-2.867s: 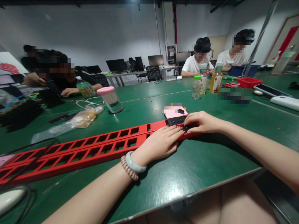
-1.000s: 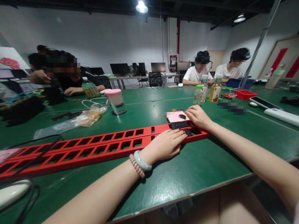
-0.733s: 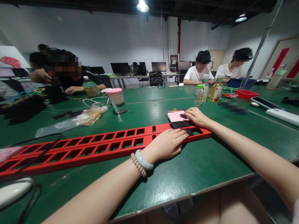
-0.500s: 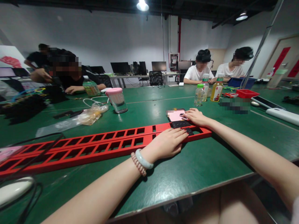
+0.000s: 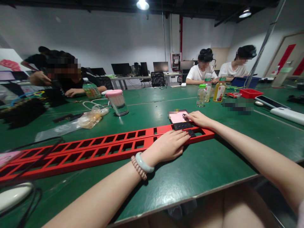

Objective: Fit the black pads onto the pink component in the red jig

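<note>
A long red frame with two rows of rectangular openings lies on the green table. My left hand rests flat across its right part, fingers stretched out, fingertips at a small black part set in the frame. Just behind them sits a black block with small dots. My right hand is beyond it, fingers closed at the tips on a small black piece. That piece is above a pink surface in a shallow black tray. The fingertips' exact grip is partly hidden.
To the left stand a pink-lidded glass cup and a crumpled plastic bag. Bottles and a red tray are at the back right. A black cable crosses the frame's left end. Co-workers sit across the table.
My right hand's fingers have drawn closer together, and the small black piece at their tips shows more clearly. The left hand stays on the frame. The view has shifted slightly.
</note>
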The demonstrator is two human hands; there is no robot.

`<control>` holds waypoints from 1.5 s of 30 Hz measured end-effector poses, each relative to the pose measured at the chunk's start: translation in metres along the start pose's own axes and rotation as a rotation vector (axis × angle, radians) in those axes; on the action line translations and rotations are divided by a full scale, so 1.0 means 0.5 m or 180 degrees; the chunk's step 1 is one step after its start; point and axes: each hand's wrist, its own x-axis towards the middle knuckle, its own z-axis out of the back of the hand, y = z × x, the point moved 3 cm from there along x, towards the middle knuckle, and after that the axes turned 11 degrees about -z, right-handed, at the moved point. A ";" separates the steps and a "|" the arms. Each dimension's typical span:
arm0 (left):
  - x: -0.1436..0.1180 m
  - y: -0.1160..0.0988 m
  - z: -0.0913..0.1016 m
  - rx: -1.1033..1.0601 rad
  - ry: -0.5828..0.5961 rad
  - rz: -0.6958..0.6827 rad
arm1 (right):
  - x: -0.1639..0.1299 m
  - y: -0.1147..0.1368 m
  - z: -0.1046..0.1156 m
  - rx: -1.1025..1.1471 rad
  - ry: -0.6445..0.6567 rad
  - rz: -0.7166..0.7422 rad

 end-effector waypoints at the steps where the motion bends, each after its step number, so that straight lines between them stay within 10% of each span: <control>1: 0.000 0.000 0.000 -0.0004 0.0011 0.0002 | -0.001 0.000 0.001 0.0093 -0.0044 0.0055; 22: 0.009 0.007 0.002 -0.0008 0.0127 -0.0019 | -0.057 0.007 0.049 0.0853 -0.1142 0.0729; 45: 0.010 0.009 0.003 -0.0074 0.0060 -0.0016 | -0.116 0.036 0.097 0.0706 -0.0273 0.1134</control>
